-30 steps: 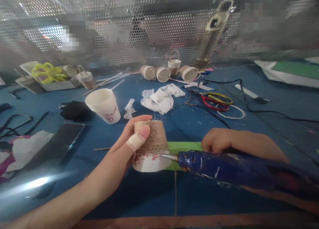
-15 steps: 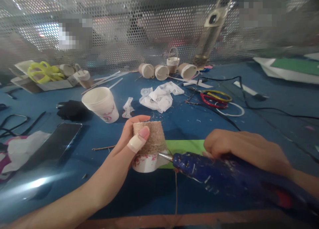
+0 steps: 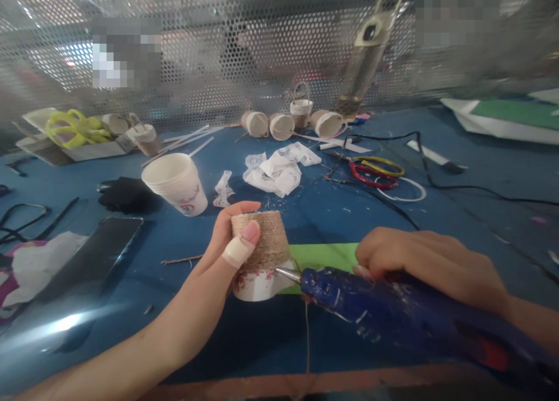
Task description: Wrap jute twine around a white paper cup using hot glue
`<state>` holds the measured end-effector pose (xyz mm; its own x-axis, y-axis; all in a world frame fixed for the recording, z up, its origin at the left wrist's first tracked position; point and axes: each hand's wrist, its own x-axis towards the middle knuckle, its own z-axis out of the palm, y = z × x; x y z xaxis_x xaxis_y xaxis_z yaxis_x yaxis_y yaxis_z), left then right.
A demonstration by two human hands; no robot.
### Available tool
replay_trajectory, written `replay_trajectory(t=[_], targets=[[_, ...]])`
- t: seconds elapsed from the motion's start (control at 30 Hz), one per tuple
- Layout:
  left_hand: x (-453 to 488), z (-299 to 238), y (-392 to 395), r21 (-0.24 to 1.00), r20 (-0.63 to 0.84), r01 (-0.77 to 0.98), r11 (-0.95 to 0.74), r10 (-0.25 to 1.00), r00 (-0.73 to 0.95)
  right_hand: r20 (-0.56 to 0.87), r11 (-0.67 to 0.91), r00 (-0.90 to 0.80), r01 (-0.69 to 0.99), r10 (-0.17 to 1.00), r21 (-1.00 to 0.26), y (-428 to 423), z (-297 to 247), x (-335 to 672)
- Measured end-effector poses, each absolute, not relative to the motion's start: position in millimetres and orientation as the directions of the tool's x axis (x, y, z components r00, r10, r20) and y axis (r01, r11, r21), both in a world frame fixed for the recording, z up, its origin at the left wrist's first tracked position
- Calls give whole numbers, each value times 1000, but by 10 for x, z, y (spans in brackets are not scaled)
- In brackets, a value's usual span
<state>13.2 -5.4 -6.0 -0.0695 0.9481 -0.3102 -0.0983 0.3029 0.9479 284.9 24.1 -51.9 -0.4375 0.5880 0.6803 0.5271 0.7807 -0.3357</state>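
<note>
My left hand [image 3: 231,244], with a bandage on the thumb, is closed round a paper cup [image 3: 255,287] held upside down. Twine [image 3: 273,238] winds round the upper part of the cup; the lower band is bare white with a red floral print. In my right hand [image 3: 419,255] is a blue hot glue gun [image 3: 362,299]. Its metal nozzle meets the cup at the lower edge of the winding. A loose end of twine [image 3: 307,337] hangs down below the nozzle. Behind the cup lies a green sheet [image 3: 325,252].
A stack of paper cups [image 3: 177,183] stands behind my left hand, near a phone [image 3: 107,249]. Crumpled white lace [image 3: 277,171] lies further back, with red-handled pliers [image 3: 371,177] to its right. Several twine-wrapped cups [image 3: 282,126] and a bottle [image 3: 364,57] are by the mesh.
Almost nothing differs. The glue gun's nozzle has slid slightly left along the edge of the twine; the whole view has shifted a little.
</note>
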Motion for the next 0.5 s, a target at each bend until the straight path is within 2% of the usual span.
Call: replay_trajectory(t=[0.2,0.5], targets=[[140,-82,-62,950,-304,-110,294,949,-89,700,798,-434,500,568,-338,246,-528,2838],[103,-114,-64,958,-276,-91,270,960,-53,675,765,-413,526,611,-370,198,-407,2837]])
